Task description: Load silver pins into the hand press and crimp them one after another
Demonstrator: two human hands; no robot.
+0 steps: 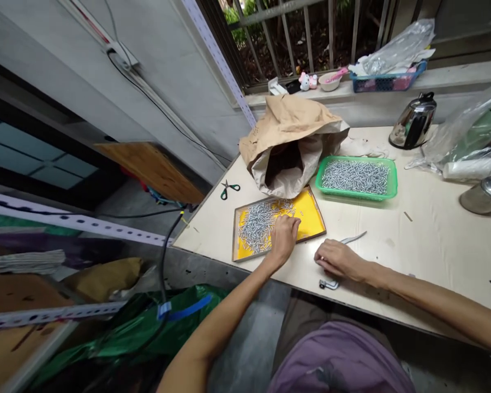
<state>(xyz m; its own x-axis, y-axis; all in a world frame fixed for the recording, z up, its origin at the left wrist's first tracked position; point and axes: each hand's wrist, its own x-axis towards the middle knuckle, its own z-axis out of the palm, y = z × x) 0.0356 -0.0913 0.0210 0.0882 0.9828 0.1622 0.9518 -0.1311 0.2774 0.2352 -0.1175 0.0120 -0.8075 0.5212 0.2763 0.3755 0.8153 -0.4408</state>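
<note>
My left hand (pixel 285 238) is over a shallow tray (pixel 314 214) with a yellow bottom, its fingers pinched together; what is between them is too small to make out. Small silvery metal pins (pixel 257 225), perhaps screws, are heaped across the tray's left and middle. To the right of the tray, my right hand (pixel 337 258) rests low over the table with its fingers curled closed, their contents hidden. A slim, slightly curved grey metal tool (pixel 355 237) sticks out from behind that hand. Just below it lies a small silvery metal fitting (pixel 328 284).
A green basket (pixel 394 180) full of similar pins stands behind, beside an open brown paper bag (pixel 288 123). Scissors (pixel 229 189) lie left. A kettle (pixel 413 121), plastic bags (pixel 470 136) and a metal canister (pixel 485 196) occupy the right of the table (pixel 429 251).
</note>
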